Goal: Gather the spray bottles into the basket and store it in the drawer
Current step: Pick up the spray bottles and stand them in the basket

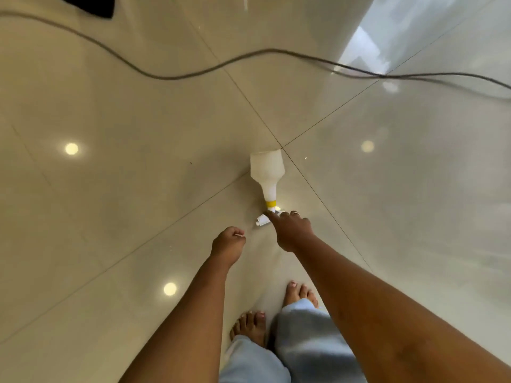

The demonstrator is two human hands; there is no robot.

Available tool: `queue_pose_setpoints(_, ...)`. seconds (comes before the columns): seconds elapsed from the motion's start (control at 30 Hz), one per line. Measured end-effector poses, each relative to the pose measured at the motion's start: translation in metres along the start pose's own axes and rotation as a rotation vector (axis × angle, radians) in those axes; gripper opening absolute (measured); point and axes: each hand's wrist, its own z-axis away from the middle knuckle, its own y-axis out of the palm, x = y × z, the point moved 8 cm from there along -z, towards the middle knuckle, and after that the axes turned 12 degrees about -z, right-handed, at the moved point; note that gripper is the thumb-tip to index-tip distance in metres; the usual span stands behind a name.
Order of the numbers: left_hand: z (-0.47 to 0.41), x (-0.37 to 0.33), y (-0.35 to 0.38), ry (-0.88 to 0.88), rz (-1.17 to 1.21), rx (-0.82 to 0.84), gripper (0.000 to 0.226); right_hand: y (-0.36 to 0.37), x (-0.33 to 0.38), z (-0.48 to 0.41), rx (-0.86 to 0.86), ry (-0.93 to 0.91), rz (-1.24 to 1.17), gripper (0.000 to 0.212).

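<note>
A white spray bottle (267, 172) with a yellow collar lies on its side on the glossy tiled floor, base pointing away from me and white spray head toward me. My right hand (290, 229) reaches down to the spray head, fingers spread and touching it, not closed around it. My left hand (228, 243) hangs just left of the nozzle with its fingers curled in and nothing in it. No basket or drawer is in view.
A dark cable (193, 74) snakes across the floor beyond the bottle. A black object (91, 5) sits at the top left edge. My bare feet (276, 308) and light trouser legs are below the hands. A white wall or cabinet side (414, 31) rises at top right.
</note>
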Motion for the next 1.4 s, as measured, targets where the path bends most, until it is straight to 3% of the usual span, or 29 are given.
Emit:
queue_pose_setpoints(0.13, -0.054, 0.011, 0.021, 0.042, -0.009, 0.021, 0.036, 0.025, -0.012, -0.048, -0.035, 0.068, 0.038, 0.075)
queue_pose_setpoints(0.3, -0.075, 0.011, 0.043, 0.074, 0.031, 0.076, 0.045, 0.020, -0.009, -0.064, -0.170, 0.009, 0.032, 0.055)
queue_pose_setpoints(0.47, -0.017, 0.000, 0.028, 0.089, 0.114, 0.035, 0.059, 0.001, 0.000, -0.015, -0.152, -0.040, -0.101, 0.043)
queue_pose_setpoints(0.63, 0.090, -0.033, -0.007, 0.185, -0.034, -0.085, 0.065, -0.047, 0.014, 0.077, -0.125, -0.045, -0.276, 0.036)
queue_pose_setpoints(0.8, 0.214, -0.079, -0.011, 0.332, -0.401, -0.010, 0.077, -0.097, 0.024, 0.202, -0.005, -0.017, -0.754, 0.023)
queue_pose_setpoints(0.97, 0.348, -0.121, 0.016, 0.539, -0.633, 0.042, 0.100, -0.160, 0.004, 0.355, -0.128, 0.099, -1.304, 0.002)
queue_pose_setpoints(1.07, 0.418, -0.143, 0.038, 0.689, -0.657, -0.014, 0.087, -0.178, -0.019, 0.436, -0.265, 0.141, -1.525, 0.011)
queue_pose_setpoints(1.2, 0.479, -0.158, 0.092, 0.837, -0.667, 0.019, 0.042, -0.170, -0.071, 0.521, -0.486, 0.216, -1.769, 0.028)
queue_pose_setpoints(1.3, 0.507, -0.160, 0.130, 0.850, -0.674, 0.114, 0.033, -0.151, -0.106, 0.565, -0.628, 0.232, -1.871, 0.037)
queue_pose_setpoints(1.37, 0.555, -0.158, 0.193, 0.943, -0.750, 0.208, 0.031, -0.114, -0.151, 0.617, -0.783, 0.248, -1.920, 0.033)
queue_pose_setpoints(1.4, 0.558, -0.159, 0.197, 0.944, -0.725, 0.229, 0.032, -0.108, -0.151, 0.620, -0.768, 0.248, -1.880, 0.036)
